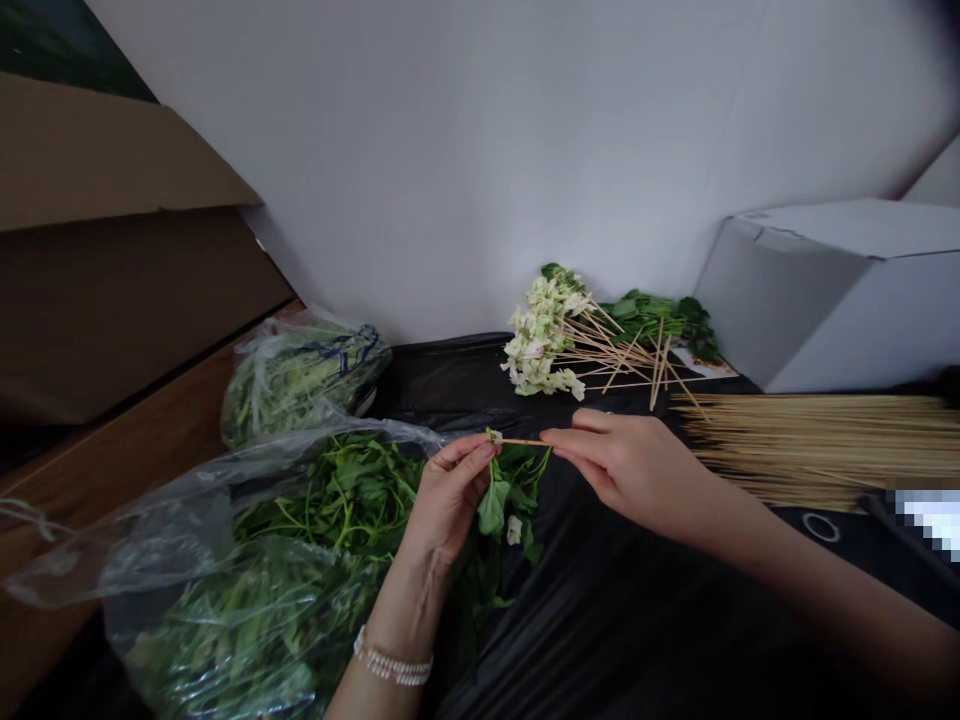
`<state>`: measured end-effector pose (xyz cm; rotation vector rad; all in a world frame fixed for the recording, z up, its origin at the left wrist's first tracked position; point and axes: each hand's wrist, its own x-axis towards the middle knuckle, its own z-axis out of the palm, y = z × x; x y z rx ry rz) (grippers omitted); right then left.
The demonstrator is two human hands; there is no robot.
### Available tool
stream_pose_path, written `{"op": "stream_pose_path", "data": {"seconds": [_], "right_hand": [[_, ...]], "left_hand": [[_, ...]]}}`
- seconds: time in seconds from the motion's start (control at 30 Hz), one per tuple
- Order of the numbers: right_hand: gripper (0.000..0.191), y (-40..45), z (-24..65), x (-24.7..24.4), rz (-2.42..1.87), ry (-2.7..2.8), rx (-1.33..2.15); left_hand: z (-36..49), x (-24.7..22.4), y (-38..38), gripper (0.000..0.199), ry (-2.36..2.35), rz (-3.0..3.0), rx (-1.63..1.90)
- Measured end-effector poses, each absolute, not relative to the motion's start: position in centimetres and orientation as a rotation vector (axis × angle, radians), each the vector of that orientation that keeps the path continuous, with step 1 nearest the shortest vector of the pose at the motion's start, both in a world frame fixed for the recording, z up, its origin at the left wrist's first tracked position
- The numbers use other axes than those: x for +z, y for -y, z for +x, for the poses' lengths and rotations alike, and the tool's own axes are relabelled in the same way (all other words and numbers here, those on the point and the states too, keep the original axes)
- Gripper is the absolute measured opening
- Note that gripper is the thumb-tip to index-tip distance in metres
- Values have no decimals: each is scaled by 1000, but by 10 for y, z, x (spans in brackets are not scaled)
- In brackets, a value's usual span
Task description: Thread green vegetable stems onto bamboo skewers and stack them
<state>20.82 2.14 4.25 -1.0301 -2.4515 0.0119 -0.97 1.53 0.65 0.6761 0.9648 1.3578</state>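
My left hand (454, 490) pinches a small pale green leaf piece (493, 437) between thumb and fingertips. A thin bamboo skewer (523, 442) runs level from that leaf to my right hand (622, 455), whose closed fingers grip its other end. Whether the tip goes through the leaf is hidden by my left fingertips. Just below hang green leaves (493, 508) with thin stems, and a small pale piece (514, 530) shows among them. Behind my hands lies a bunch of finished-looking skewers with pale, crumpled leaves (544, 335) at their ends.
An opened clear plastic bag (172, 520) spills leafy greens (352, 495) at left, with a tied bag of greens (300, 375) behind. Bare skewers (795, 445) lie at right before a white box (840, 300). More greens (652, 318) lie by the wall. A cardboard box (112, 300) stands far left.
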Motion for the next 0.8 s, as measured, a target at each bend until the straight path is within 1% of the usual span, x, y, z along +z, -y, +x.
{"op": "stream_pose_path", "data": {"seconds": [0.3, 0.53, 0.8], "right_hand": [[31, -17, 204, 43, -1063, 2498, -74], [27, -17, 201, 40, -1029, 2490, 39], [25, -17, 196, 35, -1002, 2474, 81]], "left_hand": [[-12, 5, -17, 25, -971, 657, 1322], [-14, 5, -16, 23, -955, 611, 1218], [-10, 7, -13, 23, -940, 602, 1190]]}}
